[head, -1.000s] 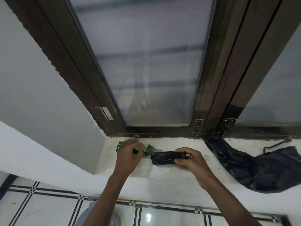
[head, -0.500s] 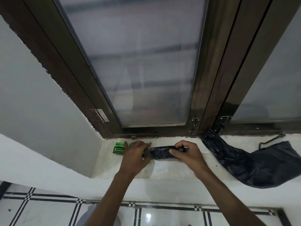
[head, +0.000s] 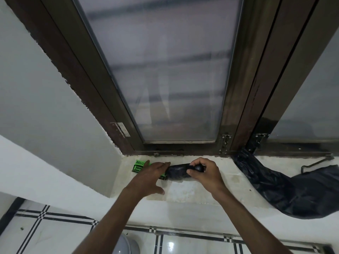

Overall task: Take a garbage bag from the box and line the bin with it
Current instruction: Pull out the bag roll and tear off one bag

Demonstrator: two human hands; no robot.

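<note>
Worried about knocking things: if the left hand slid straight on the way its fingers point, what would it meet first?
Probably the black garbage bag roll at the green box's open end. The left hand lies flat over the box, fingertips almost at the roll, which the right hand holds. Depth is unclear.

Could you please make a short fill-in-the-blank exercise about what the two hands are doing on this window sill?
1. The right hand grips a black ____ of bags.
2. The left hand rests flat on the ____ box.
3. A loose black bag lies on the ____ side of the sill.

Missing words: roll; green; right
</note>
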